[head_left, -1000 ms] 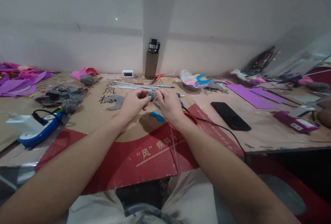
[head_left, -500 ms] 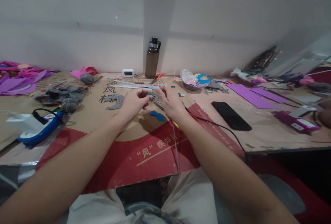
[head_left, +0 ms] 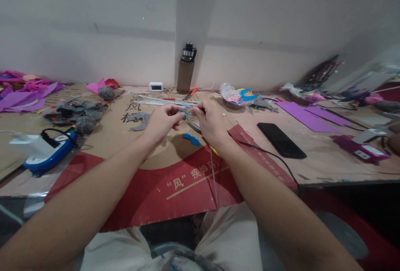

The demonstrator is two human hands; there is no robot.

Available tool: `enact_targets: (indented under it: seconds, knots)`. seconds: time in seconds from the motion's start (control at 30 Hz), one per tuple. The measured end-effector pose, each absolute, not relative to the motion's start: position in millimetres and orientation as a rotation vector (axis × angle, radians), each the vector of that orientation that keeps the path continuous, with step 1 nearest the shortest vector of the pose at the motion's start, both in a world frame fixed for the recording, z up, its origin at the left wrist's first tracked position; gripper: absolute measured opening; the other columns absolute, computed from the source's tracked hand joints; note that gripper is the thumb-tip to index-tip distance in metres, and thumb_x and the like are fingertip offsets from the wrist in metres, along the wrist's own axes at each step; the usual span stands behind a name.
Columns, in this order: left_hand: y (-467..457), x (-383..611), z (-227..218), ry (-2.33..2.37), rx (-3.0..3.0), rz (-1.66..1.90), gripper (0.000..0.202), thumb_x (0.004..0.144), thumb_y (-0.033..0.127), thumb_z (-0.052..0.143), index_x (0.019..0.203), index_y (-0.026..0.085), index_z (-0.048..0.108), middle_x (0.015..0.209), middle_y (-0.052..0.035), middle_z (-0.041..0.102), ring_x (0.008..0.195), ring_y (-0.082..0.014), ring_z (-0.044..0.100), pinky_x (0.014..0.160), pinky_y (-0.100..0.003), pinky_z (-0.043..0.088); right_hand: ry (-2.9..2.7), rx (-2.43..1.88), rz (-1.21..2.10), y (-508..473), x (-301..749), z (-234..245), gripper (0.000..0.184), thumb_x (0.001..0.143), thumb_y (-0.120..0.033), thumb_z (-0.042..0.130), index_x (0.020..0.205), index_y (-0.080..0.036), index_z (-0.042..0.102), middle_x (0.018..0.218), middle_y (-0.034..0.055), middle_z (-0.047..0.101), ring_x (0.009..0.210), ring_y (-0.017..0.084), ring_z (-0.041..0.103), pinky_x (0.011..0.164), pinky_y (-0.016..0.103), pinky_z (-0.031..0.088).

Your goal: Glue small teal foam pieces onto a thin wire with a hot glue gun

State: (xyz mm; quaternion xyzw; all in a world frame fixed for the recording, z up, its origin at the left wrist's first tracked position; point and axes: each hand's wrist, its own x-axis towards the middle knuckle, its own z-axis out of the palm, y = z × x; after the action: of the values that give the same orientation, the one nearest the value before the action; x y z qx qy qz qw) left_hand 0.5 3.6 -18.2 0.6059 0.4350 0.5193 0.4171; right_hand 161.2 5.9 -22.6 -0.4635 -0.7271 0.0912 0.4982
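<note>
My left hand [head_left: 164, 121] pinches a small teal piece [head_left: 183, 113] between thumb and fingertips, above the cardboard. Just to its right, my right hand [head_left: 211, 121] is closed in a pinch; what sits in its fingertips is too small to make out. A thin grey strand [head_left: 213, 179] hangs from beneath the right hand over the front edge. Under the hands lies a blue wavy-edged cutout [head_left: 191, 139]. A metal blade [head_left: 194, 125] and a yellow loop [head_left: 214, 151] show partly beside the right hand. Grey cutouts [head_left: 139, 120] lie left of my left hand.
A bottle [head_left: 185, 71] stands at the back wall near orange-handled scissors [head_left: 191, 93]. A filled bowl [head_left: 233, 103], a black phone [head_left: 281, 140] and purple sheets [head_left: 304, 116] lie right. At left are grey yarn pieces [head_left: 73, 114] and a blue power strip [head_left: 51, 154].
My right hand has moved slightly right, opening a small gap from the left hand. The left hand still pinches the teal piece. The view has shifted a little.
</note>
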Motion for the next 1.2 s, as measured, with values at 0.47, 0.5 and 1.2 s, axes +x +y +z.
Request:
enact_targets:
  seconds: [0.47,0.5,1.2]
  knots:
    - [-6.1,8.6,-13.8,1.033,1.529,1.197,0.022,0.071,0.02,0.068,0.093,0.013,0.067,0.066,0.0029,0.052,0.051,-0.0062,0.048,0.048,-0.021,0.048,-1.93,-1.408,-0.043,5.6,155.0,-19.4,0.037,0.097,-0.036,0.033,0.073,-0.019,0.055,0.075,0.0061,0.061,0.07,0.018,0.052,0.064,0.029,0.029]
    - [-6.0,8.4,-14.1,1.026,1.529,1.194,0.023,0.071,0.02,0.068,0.093,0.013,0.067,0.065,0.0029,0.052,0.051,-0.0063,0.048,0.048,-0.021,0.048,-1.93,-1.41,-0.039,5.6,155.1,-19.4,0.038,0.097,-0.036,0.033,0.072,-0.019,0.055,0.074,0.0059,0.061,0.069,0.018,0.051,0.063,0.029,0.029]
    - [-0.4,3.0,-17.5,0.97,1.286,1.279,0.02,0.067,0.024,0.074,0.08,0.013,0.063,0.064,0.0025,0.054,0.052,-0.0058,0.049,0.048,-0.019,0.044,-1.779,-1.057,0.366,7.7,157.3,-28.4,0.02,0.094,-0.04,0.038,0.091,-0.022,0.045,0.081,0.0017,0.054,0.072,0.015,0.05,0.068,0.03,0.038]
